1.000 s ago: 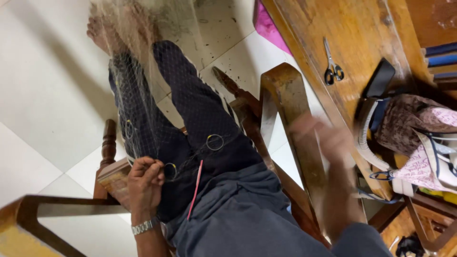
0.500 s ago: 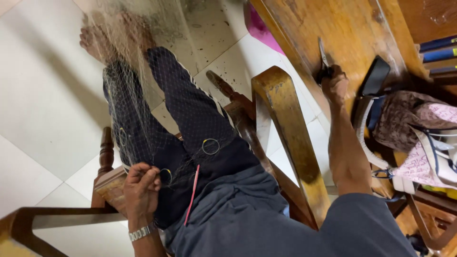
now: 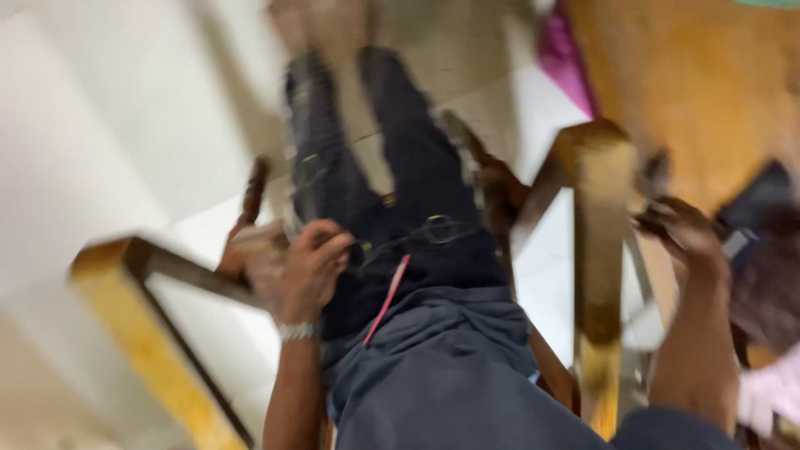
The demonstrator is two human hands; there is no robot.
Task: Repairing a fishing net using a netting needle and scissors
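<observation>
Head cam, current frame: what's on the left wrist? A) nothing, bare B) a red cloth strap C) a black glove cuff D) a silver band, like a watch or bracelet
D: a silver band circles the wrist just below the left hand, which rests at the lap on the dark trousers; the frame is too blurred to tell watch from bracelet.

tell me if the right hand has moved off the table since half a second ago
Yes. The right hand has pulled back from the scissors' spot on the wooden table toward the chair arm, near the table's edge.
</observation>
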